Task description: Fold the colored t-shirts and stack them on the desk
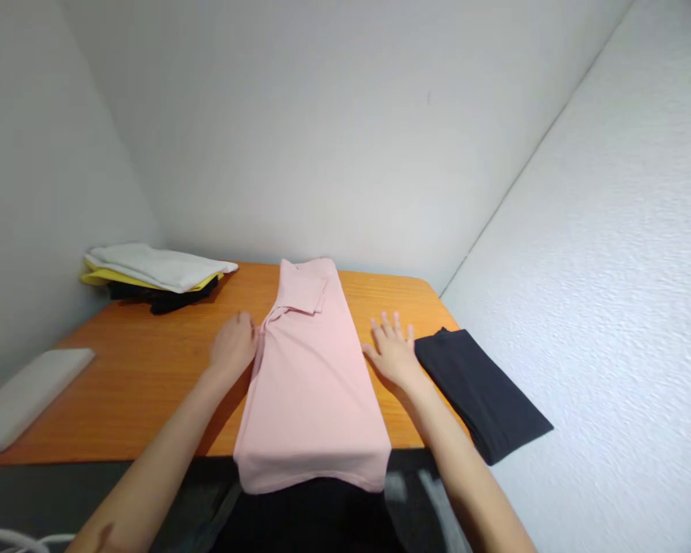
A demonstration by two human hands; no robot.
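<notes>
A pink T-shirt (pixel 316 384) lies lengthwise on the wooden table, its sides folded into a long strip. One sleeve is laid across its upper part, and the lower end hangs over the table's front edge. My left hand (pixel 234 343) is closed at the shirt's left edge, with the fingers curled onto the bunched fabric there. On the other side, my right hand (pixel 392 352) rests flat on the table with fingers spread, its thumb close to the shirt's right edge.
Folded white (pixel 155 265), yellow (pixel 107 276) and black (pixel 181 297) garments are stacked at the back left. A folded dark garment (pixel 481 388) lies at the right edge, beside the wall. A white flat object (pixel 31 392) sits at the front left of the table (pixel 150 369).
</notes>
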